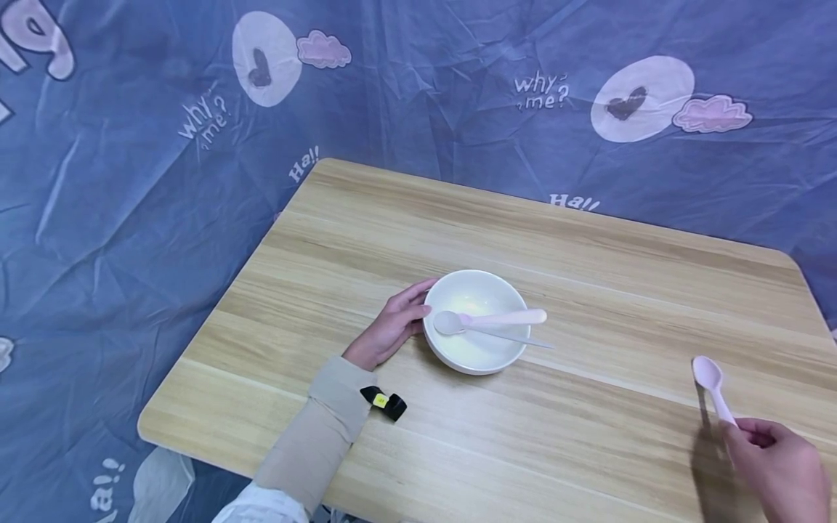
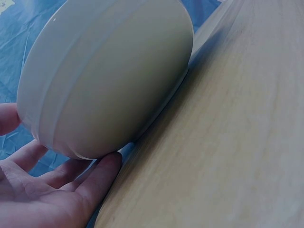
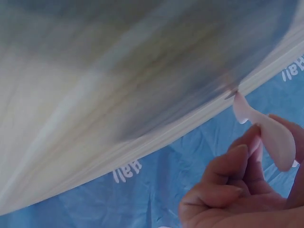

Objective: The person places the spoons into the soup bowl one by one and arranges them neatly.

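A white bowl (image 1: 475,356) stands upright on the wooden table. My left hand (image 1: 394,324) holds it at its left side, thumb by the rim and fingers along the outer wall. The left wrist view shows fingertips touching the bowl's underside curve (image 2: 118,90). Lying across the bowl is a pale pink spoon (image 1: 503,318), its handle sticking out over the right rim. Under it runs a thin pale strip (image 1: 523,339), too narrow to identify. At far right, my right hand (image 1: 778,457) pinches the handle of a second pink spoon (image 1: 708,373), whose head points away, apart from the bowl.
The light wood table (image 1: 418,218) has rounded corners. Blue printed cloth (image 1: 425,87) hangs behind and to the left. A black strap with a yellow tag (image 1: 381,400) sits at the left sleeve.
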`<state>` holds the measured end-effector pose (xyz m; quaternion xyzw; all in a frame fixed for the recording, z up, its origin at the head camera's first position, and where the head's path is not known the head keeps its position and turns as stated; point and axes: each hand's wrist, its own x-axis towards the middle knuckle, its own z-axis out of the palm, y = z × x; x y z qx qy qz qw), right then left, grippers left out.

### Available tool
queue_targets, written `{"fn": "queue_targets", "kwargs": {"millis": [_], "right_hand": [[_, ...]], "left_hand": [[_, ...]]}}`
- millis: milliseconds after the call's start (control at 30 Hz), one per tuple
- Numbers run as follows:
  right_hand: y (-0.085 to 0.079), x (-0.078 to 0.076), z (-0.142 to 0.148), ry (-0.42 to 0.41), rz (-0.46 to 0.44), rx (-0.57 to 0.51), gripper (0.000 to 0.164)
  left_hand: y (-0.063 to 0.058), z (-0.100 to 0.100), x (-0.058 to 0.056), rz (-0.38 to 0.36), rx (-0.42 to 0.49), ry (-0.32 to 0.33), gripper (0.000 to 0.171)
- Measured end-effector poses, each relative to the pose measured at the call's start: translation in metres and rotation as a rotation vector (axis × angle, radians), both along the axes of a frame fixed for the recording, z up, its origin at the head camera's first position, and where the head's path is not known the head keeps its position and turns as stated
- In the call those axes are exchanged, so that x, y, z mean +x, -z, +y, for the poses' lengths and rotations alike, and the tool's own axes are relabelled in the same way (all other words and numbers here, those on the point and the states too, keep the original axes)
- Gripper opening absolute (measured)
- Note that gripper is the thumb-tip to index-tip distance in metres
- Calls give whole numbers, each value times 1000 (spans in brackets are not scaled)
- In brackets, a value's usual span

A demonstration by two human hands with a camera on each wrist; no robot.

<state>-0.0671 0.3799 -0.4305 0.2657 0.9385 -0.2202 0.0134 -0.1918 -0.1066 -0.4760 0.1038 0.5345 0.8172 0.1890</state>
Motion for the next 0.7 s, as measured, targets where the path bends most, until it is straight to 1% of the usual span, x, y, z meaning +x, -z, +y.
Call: {"fn": "queue_targets", "kwargs": {"millis": [100, 200, 267, 433, 567, 700], "right_hand": [[-2, -1, -3, 18, 39, -5, 28], [-4, -1, -6, 34, 84, -10, 18], [-5, -1, -9, 46, 115, -20, 14], [-7, -3, -16, 98, 164, -44, 17], [-12, -6, -22, 160, 171, -80, 17], [-16, -8, -28, 194, 176, -105, 18]], "left_hand": [[0, 0, 0, -2, 2, 1, 56], [0, -1, 0, -3, -2, 0, 56], [1, -1, 0, -4, -2, -1, 56], [2, -1, 0, -3, -3, -2, 56], [2, -1, -1, -3, -3, -1, 56], [2, 0, -1, 0, 1, 1, 56]]}}
